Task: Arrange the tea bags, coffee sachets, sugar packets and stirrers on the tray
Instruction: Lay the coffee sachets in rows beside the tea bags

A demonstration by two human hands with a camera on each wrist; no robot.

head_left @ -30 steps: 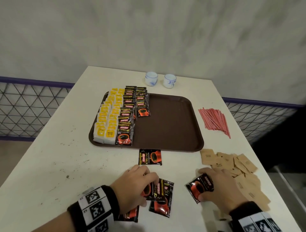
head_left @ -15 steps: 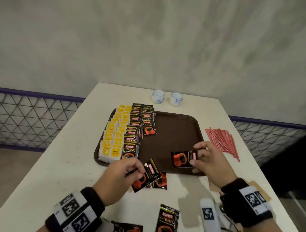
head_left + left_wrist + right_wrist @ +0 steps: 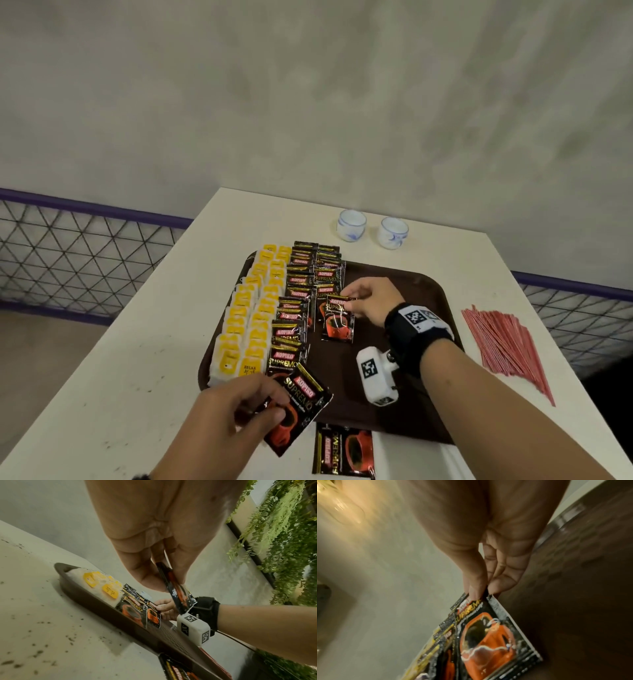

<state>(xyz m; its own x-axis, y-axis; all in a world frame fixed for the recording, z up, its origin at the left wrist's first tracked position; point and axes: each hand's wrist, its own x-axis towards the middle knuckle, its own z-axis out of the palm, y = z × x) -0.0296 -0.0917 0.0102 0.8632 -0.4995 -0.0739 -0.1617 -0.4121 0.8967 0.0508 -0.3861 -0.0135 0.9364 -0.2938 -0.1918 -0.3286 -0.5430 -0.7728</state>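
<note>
Right hand (image 3: 368,301) pinches a coffee sachet (image 3: 337,320) by its top edge, lay it flat overlapping the row just left of the fingertips; left hand (image 3: 239,407) pinches the next sachet (image 3: 298,409).

My counter (image 3: 144,346) is off-white and speckled with dark flecks. Beyond its far edge rises a mottled grey plaster wall (image 3: 308,102). To either side runs a wire mesh fence (image 3: 68,260) topped by a purple rail (image 3: 89,205). Green foliage (image 3: 288,547) hangs on a wall off to one side, lit warmly.
</note>
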